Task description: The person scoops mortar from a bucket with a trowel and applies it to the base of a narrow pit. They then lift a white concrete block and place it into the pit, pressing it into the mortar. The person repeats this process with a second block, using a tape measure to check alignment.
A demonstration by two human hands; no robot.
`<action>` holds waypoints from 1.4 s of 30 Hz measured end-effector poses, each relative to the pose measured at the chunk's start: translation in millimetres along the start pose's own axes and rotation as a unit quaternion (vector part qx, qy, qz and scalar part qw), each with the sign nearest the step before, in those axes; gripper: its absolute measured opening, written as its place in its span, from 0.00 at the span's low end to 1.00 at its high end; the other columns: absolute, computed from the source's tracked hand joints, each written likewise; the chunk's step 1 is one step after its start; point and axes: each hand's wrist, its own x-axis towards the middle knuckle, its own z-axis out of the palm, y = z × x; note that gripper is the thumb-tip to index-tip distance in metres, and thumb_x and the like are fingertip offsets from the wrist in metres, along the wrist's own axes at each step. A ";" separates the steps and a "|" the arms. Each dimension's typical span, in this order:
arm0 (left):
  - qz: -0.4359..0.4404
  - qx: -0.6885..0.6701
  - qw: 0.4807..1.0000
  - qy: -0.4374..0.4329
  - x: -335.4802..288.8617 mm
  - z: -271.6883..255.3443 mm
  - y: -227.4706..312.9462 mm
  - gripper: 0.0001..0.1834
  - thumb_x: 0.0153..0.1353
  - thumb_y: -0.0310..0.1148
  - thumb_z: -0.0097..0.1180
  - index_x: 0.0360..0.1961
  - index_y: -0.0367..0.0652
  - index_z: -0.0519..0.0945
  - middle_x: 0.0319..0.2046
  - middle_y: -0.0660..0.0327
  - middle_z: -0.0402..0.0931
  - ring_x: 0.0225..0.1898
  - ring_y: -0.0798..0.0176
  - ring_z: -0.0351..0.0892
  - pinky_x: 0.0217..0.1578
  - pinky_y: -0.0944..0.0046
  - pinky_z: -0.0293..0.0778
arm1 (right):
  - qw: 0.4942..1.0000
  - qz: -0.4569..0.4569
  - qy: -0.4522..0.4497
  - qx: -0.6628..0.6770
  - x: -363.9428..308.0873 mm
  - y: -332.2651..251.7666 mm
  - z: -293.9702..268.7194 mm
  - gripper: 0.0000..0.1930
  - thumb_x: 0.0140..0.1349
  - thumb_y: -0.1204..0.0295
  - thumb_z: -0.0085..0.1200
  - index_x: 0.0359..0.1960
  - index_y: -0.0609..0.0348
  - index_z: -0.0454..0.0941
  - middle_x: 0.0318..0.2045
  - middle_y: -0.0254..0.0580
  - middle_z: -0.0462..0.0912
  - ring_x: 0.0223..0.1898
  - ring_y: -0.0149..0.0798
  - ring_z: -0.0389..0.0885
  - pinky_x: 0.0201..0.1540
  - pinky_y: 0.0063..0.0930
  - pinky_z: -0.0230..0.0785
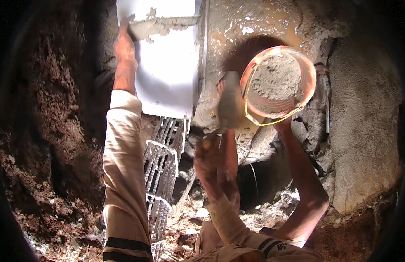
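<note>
My left hand (126, 47) lies against the left edge of a white block (167, 70), its fingers stretched along the side. A band of wet grey mortar (161, 27) crosses the block's upper part. My right hand (206, 159) is closed round the handle of a trowel (228, 102); the blade points away from me and is smeared by motion. Right of the trowel, an orange bucket (311, 81) holds grey mortar (276, 76). Another person's bare arms (300, 174) reach up to it, with one hand (284, 124) at its near side.
Below the white block runs a rebar cage (161, 170) with metal stirrups. A rough earth wall (58, 122) rises on the left. On the right is a grey concrete slab (364, 122). Wet, muddy ground (224, 22) lies beyond the bucket, rubble (189, 209) nearer me.
</note>
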 end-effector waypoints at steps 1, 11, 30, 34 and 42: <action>-0.011 -0.036 0.999 -0.010 4.7 -2.0 -6.0 0.52 0.62 0.66 0.60 0.67 0.23 0.71 0.65 0.46 0.74 0.66 0.52 0.69 0.69 0.56 0.59 | 0.993 0.082 -0.044 0.066 -4.0 -17.5 -25.2 0.25 0.72 0.67 0.57 0.66 0.61 0.67 0.43 0.39 0.77 0.37 0.33 0.77 0.43 0.30 0.75; -0.009 0.004 1.000 0.022 2.2 -1.1 1.9 0.50 0.61 0.65 0.61 0.64 0.25 0.75 0.63 0.46 0.76 0.64 0.52 0.72 0.66 0.58 0.63 | 0.758 0.294 -0.309 0.493 149.1 53.6 -53.7 0.10 0.77 0.62 0.49 0.50 0.52 0.76 0.32 0.34 0.79 0.24 0.31 0.78 0.24 0.29 0.72; 0.038 -0.053 0.998 -0.019 33.4 -22.2 -21.5 0.53 0.60 0.72 0.57 0.70 0.35 0.72 0.71 0.45 0.68 0.72 0.46 0.64 0.72 0.54 0.57 | 0.947 0.201 -0.144 0.206 26.6 -62.5 -214.2 0.21 0.74 0.51 0.49 0.45 0.59 0.76 0.24 0.38 0.77 0.21 0.33 0.77 0.24 0.29 0.72; 0.145 0.033 0.972 0.183 -57.4 -7.9 18.0 0.46 0.65 0.64 0.58 0.68 0.33 0.72 0.68 0.40 0.70 0.70 0.42 0.67 0.71 0.49 0.60 | 0.981 0.054 -0.094 0.159 53.7 -21.1 -263.4 0.20 0.68 0.54 0.60 0.46 0.59 0.76 0.26 0.35 0.78 0.24 0.30 0.79 0.25 0.26 0.73; 0.194 -0.050 0.974 0.108 -306.4 71.4 -43.5 0.26 0.68 0.34 0.63 0.63 0.32 0.74 0.61 0.44 0.75 0.64 0.45 0.71 0.66 0.47 0.64 | 0.719 -0.272 -0.097 -0.633 213.1 -37.6 -322.7 0.12 0.61 0.65 0.57 0.41 0.59 0.79 0.34 0.48 0.87 0.37 0.56 0.87 0.37 0.48 0.79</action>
